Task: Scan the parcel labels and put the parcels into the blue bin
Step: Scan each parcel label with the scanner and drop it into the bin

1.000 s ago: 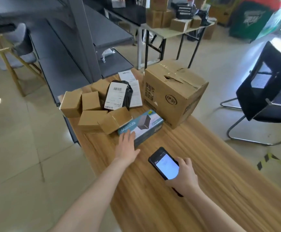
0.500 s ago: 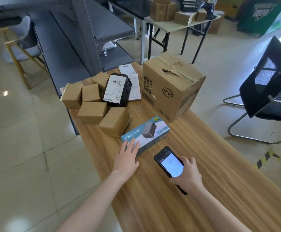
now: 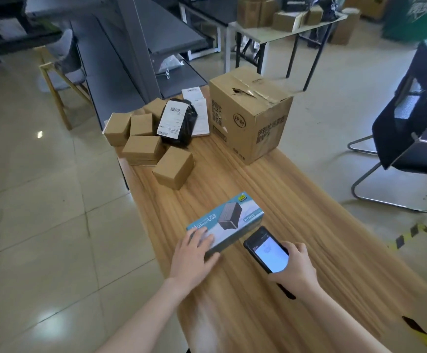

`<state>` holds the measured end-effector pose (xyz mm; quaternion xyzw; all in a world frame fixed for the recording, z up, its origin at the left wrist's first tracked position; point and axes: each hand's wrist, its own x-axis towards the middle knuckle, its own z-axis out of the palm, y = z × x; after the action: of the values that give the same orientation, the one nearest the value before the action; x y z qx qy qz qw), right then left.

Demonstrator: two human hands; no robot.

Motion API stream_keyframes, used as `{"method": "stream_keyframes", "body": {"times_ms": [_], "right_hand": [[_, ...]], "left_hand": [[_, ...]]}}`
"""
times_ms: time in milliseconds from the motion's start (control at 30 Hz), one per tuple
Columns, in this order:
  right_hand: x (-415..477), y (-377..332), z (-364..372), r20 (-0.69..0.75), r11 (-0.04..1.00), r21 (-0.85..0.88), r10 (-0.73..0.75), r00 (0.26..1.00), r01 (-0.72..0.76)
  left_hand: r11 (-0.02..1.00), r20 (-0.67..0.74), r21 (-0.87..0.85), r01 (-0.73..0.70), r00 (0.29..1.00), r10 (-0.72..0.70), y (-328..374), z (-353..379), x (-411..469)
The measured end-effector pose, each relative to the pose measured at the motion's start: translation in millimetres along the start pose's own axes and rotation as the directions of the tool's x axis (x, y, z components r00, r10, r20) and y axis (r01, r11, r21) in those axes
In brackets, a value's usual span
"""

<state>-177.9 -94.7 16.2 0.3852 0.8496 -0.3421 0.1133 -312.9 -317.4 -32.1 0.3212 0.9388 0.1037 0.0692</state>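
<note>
Two hands over surface (image 3: pixel 258 314). I log left hand (image 3: pixel 194 253) resting on near end of teal USB box (image 3: pixel 224 221): fingers fairly straight on top, thumb against side, not closed round it. Box lies flat mid-surface, well apart from other parcels. Right hand (image 3: pixel 294 266) wrapped round handheld scanner (image 3: pixel 267 250), lit screen up, tip just beside box. Far end: small brown boxes (image 3: pixel 142 149), black labelled bag (image 3: pixel 179 123), large carton (image 3: pixel 250 115).

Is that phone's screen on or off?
On. The phone in the right hand shows a bright, lit screen; its content is too blurred to read.
</note>
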Motion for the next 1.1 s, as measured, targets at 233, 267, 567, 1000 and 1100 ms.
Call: {"method": "stream_keyframes", "body": {"times_ms": [233,267,567,1000,1100], "right_hand": [[-7,17,-8,-0.018,0.999,0.044,0.032,0.999,-0.031],[-7,18,-9,-0.02,0.998,0.046,0.037,0.999,-0.036],[-8,15,-8,-0.055,0.998,0.044,0.049,0.997,-0.047],[-27,24,-13,-0.141,0.994,0.054,0.097,0.985,-0.09],[-31,22,-11,-0.151,0.993,0.053,0.111,0.982,-0.104]], "left_hand": [[0.892,0.31,-0.282,0.353,0.914,-0.264,-19,-16,55],[0.883,0.352,-0.293,0.367,0.9,-0.257,-22,-16,60],[0.935,0.069,-0.334,0.123,0.992,-0.106,-2,-10,51],[0.979,0.056,-0.148,-0.139,0.987,0.149,-22,-7,42],[0.97,0.175,-0.23,-0.074,0.978,0.116,-25,-15,50]]}}
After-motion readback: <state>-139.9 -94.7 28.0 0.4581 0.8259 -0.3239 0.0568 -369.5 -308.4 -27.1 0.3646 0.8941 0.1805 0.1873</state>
